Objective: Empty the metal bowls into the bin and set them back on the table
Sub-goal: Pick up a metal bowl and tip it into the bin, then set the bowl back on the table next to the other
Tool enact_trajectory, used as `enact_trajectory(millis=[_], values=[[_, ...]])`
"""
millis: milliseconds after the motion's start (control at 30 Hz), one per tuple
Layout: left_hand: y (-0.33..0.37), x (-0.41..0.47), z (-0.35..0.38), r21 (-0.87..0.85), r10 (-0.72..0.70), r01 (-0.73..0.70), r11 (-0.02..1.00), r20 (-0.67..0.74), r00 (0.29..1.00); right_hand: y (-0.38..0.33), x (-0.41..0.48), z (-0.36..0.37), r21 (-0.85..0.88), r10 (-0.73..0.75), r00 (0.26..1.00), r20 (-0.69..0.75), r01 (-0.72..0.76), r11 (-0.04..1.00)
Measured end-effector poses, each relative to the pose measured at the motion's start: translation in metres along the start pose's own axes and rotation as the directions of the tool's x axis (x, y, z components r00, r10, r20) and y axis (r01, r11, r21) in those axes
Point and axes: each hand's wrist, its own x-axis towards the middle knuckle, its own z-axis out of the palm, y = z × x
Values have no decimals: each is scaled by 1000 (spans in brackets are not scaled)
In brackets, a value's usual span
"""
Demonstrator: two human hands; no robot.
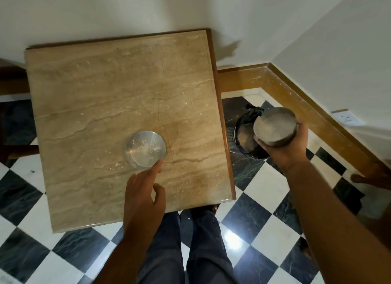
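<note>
One metal bowl (146, 149) stands upright on the marble table (105, 93), with a few pale crumbs inside. My left hand (143, 190) hovers just in front of it, fingers apart, the forefinger tip at its near rim. My right hand (285, 145) grips a second metal bowl (274, 129) turned bottom-up and tilted over the bin (243, 135), which stands on the floor to the right of the table. The bin has a dark liner and brownish waste inside.
The table's right edge lies between the bowl and the bin. A white wall with a wooden skirting (306, 97) runs behind the bin. A wall socket (347, 117) sits at the right. My legs (190, 241) stand on the checkered floor below the table's near edge.
</note>
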Motion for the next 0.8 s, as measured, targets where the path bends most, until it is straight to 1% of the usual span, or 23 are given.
enact_trajectory(millis=[67, 133, 200, 267, 300, 333, 367, 400, 433, 500, 567, 633, 733, 800], values=[[-2, -1, -1, 0, -6, 6, 1000, 3, 1000, -1, -13, 3, 98, 35, 992, 125, -47, 994], [-4, -3, -3, 13, -5, 5, 1000, 10, 1000, 2, -29, 11, 118, 46, 975, 217, -73, 990], [-5, -4, -6, 17, -12, 12, 1000, 16, 1000, 2, -45, 27, 37, 13, 966, 258, -23, 999], [-8, -6, -6, 16, -17, 17, 1000, 6, 1000, 2, -52, 43, -110, -25, 940, 339, 66, 992], [-9, -7, -7, 15, -22, 23, 1000, -7, 1000, 3, -56, 53, -208, -35, 931, 363, 117, 971], [-11, -9, -8, 12, -30, 30, 999, -19, 999, 5, -60, 62, -319, -40, 937, 347, 159, 934], [-12, -10, -9, 11, -37, 38, 999, -31, 999, 11, -61, 71, -441, -56, 948, 313, 197, 876], [-13, -11, -9, 12, -41, 42, 999, -42, 998, 18, -60, 79, -563, -83, 955, 286, 238, 791], [-13, -12, -9, 13, -43, 44, 999, -51, 998, 26, -57, 83, -662, -115, 949, 295, 290, 691], [-15, -13, -16, 52, -40, 44, 998, -69, 997, 48, -57, 90, -784, -158, 914, 373, 402, 473], [-17, -12, -21, 132, -32, 43, 990, -82, 996, 67, -57, 92, -848, -135, 908, 398, 419, 324], [-18, -7, -26, 225, -31, 52, 973, -95, 995, 82, -53, 91, -863, -148, 896, 418, 443, 243], [-19, 3, -31, 310, -27, 55, 949, -93, 995, 96, -55, 91, -851, -192, 871, 453, 486, 200], [-22, 13, -34, 349, -14, 45, 936, -92, 996, 101, -53, 92, -858, -194, 867, 458, 489, 160]])
